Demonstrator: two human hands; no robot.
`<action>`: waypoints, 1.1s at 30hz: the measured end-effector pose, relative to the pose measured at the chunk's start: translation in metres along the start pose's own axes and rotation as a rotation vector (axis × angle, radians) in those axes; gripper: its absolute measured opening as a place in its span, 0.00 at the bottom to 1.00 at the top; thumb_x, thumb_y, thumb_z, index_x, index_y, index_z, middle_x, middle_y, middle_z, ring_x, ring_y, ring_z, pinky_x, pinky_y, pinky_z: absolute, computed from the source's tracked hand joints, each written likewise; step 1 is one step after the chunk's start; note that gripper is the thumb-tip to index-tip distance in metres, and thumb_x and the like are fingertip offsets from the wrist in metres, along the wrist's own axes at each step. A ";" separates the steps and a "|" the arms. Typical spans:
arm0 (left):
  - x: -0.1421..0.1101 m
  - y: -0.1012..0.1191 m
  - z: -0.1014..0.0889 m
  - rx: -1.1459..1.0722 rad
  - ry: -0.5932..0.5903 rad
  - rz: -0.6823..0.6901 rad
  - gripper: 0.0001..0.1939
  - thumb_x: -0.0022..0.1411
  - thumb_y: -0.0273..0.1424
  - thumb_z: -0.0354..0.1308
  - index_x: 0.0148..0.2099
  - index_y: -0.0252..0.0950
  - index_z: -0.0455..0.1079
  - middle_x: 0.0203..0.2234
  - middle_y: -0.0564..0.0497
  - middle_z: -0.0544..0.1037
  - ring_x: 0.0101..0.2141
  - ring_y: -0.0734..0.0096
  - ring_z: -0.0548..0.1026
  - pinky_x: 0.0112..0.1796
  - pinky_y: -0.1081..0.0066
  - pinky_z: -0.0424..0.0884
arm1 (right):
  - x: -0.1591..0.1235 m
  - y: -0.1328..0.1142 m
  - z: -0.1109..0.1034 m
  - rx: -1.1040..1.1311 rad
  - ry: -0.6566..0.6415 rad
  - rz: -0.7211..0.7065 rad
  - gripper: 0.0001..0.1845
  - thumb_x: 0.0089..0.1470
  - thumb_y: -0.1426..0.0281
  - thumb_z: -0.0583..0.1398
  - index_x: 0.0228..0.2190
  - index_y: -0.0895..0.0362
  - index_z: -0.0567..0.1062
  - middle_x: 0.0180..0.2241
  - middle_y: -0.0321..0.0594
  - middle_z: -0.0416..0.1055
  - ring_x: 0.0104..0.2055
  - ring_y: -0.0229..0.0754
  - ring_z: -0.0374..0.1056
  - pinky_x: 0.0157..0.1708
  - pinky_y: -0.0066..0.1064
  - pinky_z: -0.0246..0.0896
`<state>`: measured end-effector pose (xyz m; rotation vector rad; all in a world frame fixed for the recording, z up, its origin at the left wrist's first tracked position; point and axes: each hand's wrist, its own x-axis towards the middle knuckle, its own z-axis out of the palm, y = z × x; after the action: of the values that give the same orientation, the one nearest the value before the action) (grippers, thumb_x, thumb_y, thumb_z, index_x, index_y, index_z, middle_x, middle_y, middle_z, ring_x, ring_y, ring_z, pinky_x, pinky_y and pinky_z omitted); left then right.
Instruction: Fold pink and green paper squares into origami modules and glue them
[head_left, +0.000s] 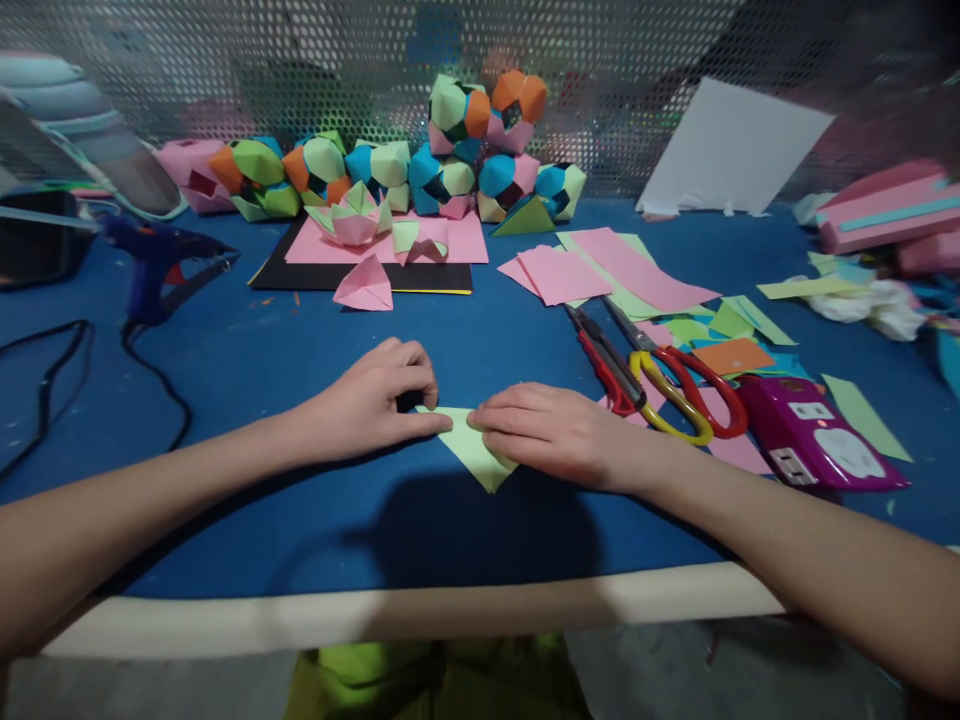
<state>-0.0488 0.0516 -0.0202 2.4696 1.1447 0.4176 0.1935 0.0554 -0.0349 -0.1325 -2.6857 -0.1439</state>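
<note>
A light green piece of paper (483, 461), folded to a triangle with its point toward me, lies on the blue tabletop. At its left corner, my left hand (386, 393) has curled fingers and a thumb laid along the top edge, closed on the paper. My right hand (551, 430) rests flat over the right part, its fingers stretched out and pressing the sheet down. That right corner is hidden under the palm.
Several coloured paper balls (379, 172) line the back by a mesh panel. A blue glue gun (150, 255) with its cord sits left. Scissors (671, 395), a red cutter (607, 370), a purple packet (817, 430) and pink sheets (562, 273) lie right.
</note>
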 end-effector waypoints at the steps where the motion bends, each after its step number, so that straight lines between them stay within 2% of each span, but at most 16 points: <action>1: -0.001 0.001 0.002 0.026 0.009 0.000 0.14 0.57 0.42 0.57 0.31 0.35 0.69 0.31 0.50 0.68 0.36 0.67 0.64 0.37 0.69 0.61 | 0.000 0.000 0.000 -0.005 0.004 -0.003 0.12 0.61 0.76 0.50 0.33 0.61 0.74 0.43 0.46 0.74 0.45 0.42 0.67 0.43 0.34 0.65; 13: -0.002 0.003 0.003 0.089 0.022 -0.003 0.13 0.57 0.41 0.58 0.32 0.35 0.68 0.32 0.50 0.67 0.34 0.67 0.64 0.37 0.67 0.60 | -0.002 0.000 0.007 -0.022 0.046 0.003 0.11 0.60 0.77 0.52 0.33 0.63 0.74 0.42 0.48 0.74 0.45 0.42 0.66 0.42 0.34 0.63; 22: -0.001 0.002 0.003 0.096 0.020 0.006 0.13 0.57 0.41 0.57 0.32 0.35 0.68 0.32 0.50 0.67 0.35 0.67 0.64 0.38 0.67 0.61 | -0.001 0.000 0.003 -0.041 -0.010 0.010 0.13 0.61 0.76 0.50 0.33 0.62 0.74 0.42 0.46 0.74 0.44 0.42 0.66 0.41 0.33 0.62; 29: -0.002 0.001 0.003 0.109 0.019 0.014 0.13 0.57 0.41 0.57 0.32 0.35 0.68 0.32 0.50 0.68 0.35 0.67 0.64 0.38 0.67 0.61 | 0.000 0.000 0.002 -0.023 -0.004 0.022 0.12 0.60 0.77 0.51 0.33 0.63 0.74 0.42 0.47 0.74 0.44 0.43 0.66 0.41 0.33 0.62; 33: -0.004 0.004 0.003 0.185 0.065 0.067 0.12 0.58 0.40 0.57 0.36 0.35 0.69 0.35 0.48 0.70 0.36 0.65 0.66 0.39 0.64 0.61 | 0.000 0.000 0.003 -0.034 -0.010 0.022 0.13 0.61 0.76 0.50 0.34 0.63 0.74 0.42 0.47 0.74 0.44 0.42 0.65 0.40 0.32 0.62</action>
<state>-0.0470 0.0452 -0.0213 2.6784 1.1766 0.4317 0.1927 0.0558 -0.0373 -0.1740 -2.6917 -0.1829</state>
